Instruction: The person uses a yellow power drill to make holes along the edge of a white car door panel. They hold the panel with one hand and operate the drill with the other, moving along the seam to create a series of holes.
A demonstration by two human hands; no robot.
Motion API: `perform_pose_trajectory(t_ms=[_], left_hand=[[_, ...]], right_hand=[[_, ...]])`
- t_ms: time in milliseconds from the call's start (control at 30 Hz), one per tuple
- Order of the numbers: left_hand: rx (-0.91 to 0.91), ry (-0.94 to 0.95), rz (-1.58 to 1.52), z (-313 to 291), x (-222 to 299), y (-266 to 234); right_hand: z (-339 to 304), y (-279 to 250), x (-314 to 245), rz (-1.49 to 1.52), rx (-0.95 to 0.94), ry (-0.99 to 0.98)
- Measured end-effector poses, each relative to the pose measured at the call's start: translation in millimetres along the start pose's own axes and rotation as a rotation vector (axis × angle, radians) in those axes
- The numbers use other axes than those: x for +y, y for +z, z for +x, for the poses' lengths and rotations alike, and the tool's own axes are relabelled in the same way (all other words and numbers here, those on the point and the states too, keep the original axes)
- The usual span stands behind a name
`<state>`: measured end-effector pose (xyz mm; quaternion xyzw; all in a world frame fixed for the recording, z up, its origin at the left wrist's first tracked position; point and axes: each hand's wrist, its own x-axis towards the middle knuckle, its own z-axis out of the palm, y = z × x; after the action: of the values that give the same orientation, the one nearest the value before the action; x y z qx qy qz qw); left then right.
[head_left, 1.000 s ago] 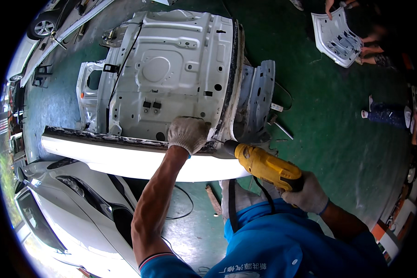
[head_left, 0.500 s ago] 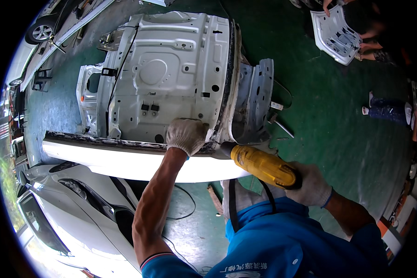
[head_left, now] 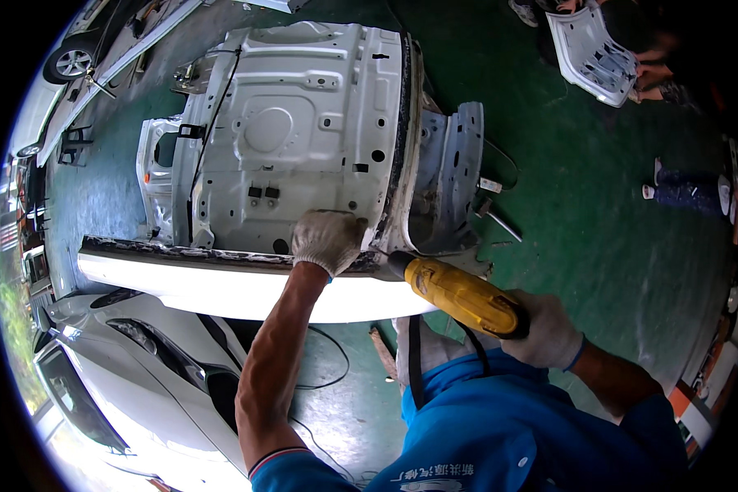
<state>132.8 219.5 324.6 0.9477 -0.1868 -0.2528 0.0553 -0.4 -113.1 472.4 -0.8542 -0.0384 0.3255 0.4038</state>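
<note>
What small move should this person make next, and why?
I'd probably ease the left hand slightly away from the yellow drill. The right hand grips the drill, and its nose points toward the left glove, close by, near the dark edge of the long white panel. Whether the bit touches metal is hard to tell.

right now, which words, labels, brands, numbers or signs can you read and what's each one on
Blue shirt: white lettering, wording not copied here.
Yellow drill: dark marking on its side, too blurred to read.
No other lettering is clear enough to read.
</note>
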Motion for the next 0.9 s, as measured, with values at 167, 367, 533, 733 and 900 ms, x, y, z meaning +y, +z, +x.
perform_pose_trajectory(t_ms=[167,367,533,733,900], left_hand=[[0.005,-0.001,0.006,0,3,-3],[0.004,0.001,0.021,0,4,-3],[0.041,0.008,0.035,0,3,0],[0.053,0.007,0.042,-1,4,2],[0.091,-0.021,0.061,1,3,8]], right_hand=[[-6,8,3,0.022,-0.025,0.082],[-12,23,7,0.48,-0.047,0.278],[-10,20,9,0.622,-0.111,0.352],[-10,1,18,0.307,-0.163,0.207],[-33,-11,29,0.484,-0.09,0.261]])
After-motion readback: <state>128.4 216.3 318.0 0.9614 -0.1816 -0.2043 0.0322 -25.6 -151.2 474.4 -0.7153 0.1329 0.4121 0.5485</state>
